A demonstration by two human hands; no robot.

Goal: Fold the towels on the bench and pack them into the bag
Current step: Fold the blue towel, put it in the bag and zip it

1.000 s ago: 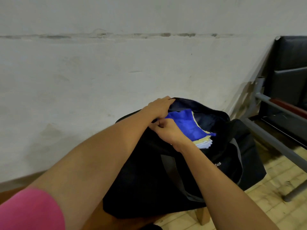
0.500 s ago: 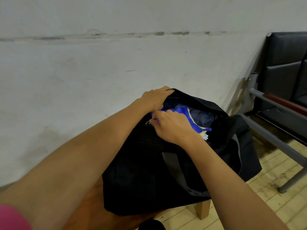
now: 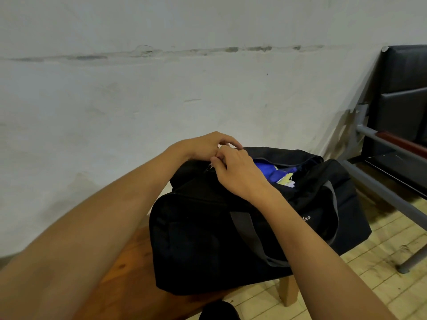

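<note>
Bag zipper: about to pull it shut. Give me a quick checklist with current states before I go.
1. Towels inside the bag: ok, blue towel sits in the opening.
2. Towel corners clear of the zipper track: not ok, a yellow-white towel edge pokes up near the opening.
3. Right hand on the zipper pull: ok, it pinches there.
4. Left hand bracing the bag: cannot tell.
5. Bag seated on the bench: ok.

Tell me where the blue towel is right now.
In the head view, right of centre, the blue towel lies inside the black bag's open top, just right of the right hand, above a pale yellow towel.
</note>
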